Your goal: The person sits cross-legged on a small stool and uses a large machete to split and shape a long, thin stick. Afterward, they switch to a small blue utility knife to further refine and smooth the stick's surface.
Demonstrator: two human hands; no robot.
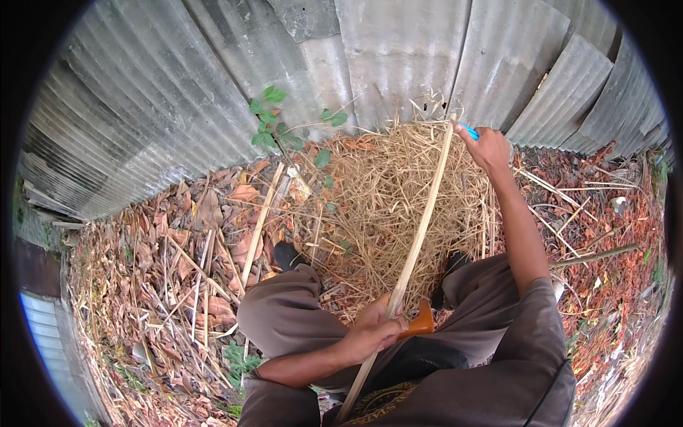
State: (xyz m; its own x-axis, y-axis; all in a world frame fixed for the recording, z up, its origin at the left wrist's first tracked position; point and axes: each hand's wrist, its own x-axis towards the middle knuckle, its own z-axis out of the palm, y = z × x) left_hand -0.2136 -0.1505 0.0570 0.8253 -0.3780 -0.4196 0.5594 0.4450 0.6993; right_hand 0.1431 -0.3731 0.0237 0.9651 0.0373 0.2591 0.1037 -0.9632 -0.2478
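A long, pale wooden strip, which looks like split bamboo, slants from my lap up toward the metal wall. My left hand is closed around its lower part, near my body. Out at the strip's far end, my right hand grips a blue-handled tool against it; the tool's working edge cannot be made out. An orange-brown curved piece lies beside my left hand, over my thigh. Thin, curly shavings are heaped beneath the strip, between my feet.
A grey corrugated metal wall stands close in front. A leafy green plant grows against it. Several loose strips and dry leaves cover the ground at left. On the right lies a stick among reddish litter.
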